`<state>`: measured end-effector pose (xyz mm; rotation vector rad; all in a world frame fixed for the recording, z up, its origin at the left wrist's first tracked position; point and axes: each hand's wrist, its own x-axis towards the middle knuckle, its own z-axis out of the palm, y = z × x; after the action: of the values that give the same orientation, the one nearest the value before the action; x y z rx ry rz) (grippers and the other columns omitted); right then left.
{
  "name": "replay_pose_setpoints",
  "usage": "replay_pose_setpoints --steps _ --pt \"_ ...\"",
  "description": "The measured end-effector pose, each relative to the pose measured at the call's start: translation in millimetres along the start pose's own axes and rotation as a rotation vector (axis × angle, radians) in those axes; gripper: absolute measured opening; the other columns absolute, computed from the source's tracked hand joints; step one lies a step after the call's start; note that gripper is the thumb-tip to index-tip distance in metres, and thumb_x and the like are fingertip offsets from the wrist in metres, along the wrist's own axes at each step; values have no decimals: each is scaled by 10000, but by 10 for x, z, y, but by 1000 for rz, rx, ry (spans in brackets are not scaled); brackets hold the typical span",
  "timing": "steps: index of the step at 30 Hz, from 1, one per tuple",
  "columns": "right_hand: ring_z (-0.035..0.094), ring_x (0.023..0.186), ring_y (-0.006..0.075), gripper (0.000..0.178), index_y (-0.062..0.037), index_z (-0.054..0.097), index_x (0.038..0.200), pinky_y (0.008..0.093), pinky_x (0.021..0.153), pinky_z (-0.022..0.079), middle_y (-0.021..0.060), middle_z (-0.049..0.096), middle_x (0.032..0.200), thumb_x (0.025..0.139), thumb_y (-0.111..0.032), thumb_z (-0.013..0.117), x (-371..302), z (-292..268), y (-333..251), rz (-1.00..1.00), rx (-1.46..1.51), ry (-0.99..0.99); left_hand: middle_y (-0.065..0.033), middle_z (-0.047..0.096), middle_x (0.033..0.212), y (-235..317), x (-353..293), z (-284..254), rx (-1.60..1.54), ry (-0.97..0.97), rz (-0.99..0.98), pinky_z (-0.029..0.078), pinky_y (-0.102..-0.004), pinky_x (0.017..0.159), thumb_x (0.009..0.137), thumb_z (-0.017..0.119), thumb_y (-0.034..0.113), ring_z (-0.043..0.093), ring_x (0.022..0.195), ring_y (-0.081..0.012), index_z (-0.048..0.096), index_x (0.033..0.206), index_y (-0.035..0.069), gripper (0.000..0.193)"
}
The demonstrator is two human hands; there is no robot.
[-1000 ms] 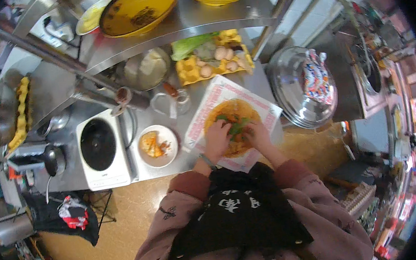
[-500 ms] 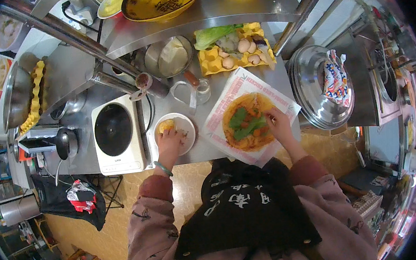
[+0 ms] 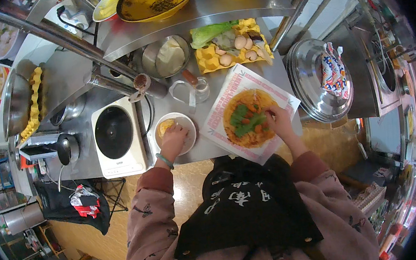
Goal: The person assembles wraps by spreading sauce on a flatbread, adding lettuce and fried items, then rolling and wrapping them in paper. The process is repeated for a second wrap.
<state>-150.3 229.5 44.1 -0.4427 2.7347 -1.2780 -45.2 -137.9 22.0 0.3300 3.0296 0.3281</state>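
Note:
In the white bowl [image 3: 192,140], my left hand [image 3: 174,139] has its fingers bent down beside a yellow piece of food [image 3: 166,125]. What those fingers hold, if anything, is hidden. On the right, a round flatbread [image 3: 237,99] with an orange-brown surface lies on a white and pink paper sheet [image 3: 222,91]. Green lettuce [image 3: 239,113] and small orange pieces are spread over its middle. My right hand [image 3: 281,124] pinches at the lettuce's right edge, fingers together over the bread. I cannot make out what is between its fingertips.
Left of the bowl stands a white induction cooker [image 3: 138,159] with a black round plate. Behind are a steel pan [image 3: 149,60], a glass measuring cup [image 3: 180,91] and a yellow egg tray [image 3: 206,62]. Stacked steel lids [image 3: 309,87] stand right. A steel shelf [image 3: 236,9] overhangs the back.
My left hand has shifted right inside the bowl, off the yellow piece. My right hand stays at the lettuce's right edge. The whole view has tilted slightly.

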Motion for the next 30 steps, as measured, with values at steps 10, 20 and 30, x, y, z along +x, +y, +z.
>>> replay_pose_setpoints --steps 10,20,30 --pt "645 710 202 160 -20 623 953 293 650 494 120 658 823 806 -79 597 35 -265 215 164 123 96 -29 630 803 -7 95 -493 -1154 396 -509 466 -230 681 804 624 31 580 744 -90 615 906 40 103" --pt "610 703 273 139 -37 606 861 355 640 492 118 615 810 728 -65 638 -52 -114 269 89 61 4 -96 606 982 1604 844 170 -1068 169 44 466 -305 800 748 641 27 591 916 -232 593 908 29 167" --pt "544 913 345 316 -51 575 996 424 755 456 153 554 963 695 -85 665 -186 69 74 38 -159 -211 -100 553 977 1669 986 432 -612 280 114 435 -395 804 694 657 56 513 952 -318 592 883 49 201"
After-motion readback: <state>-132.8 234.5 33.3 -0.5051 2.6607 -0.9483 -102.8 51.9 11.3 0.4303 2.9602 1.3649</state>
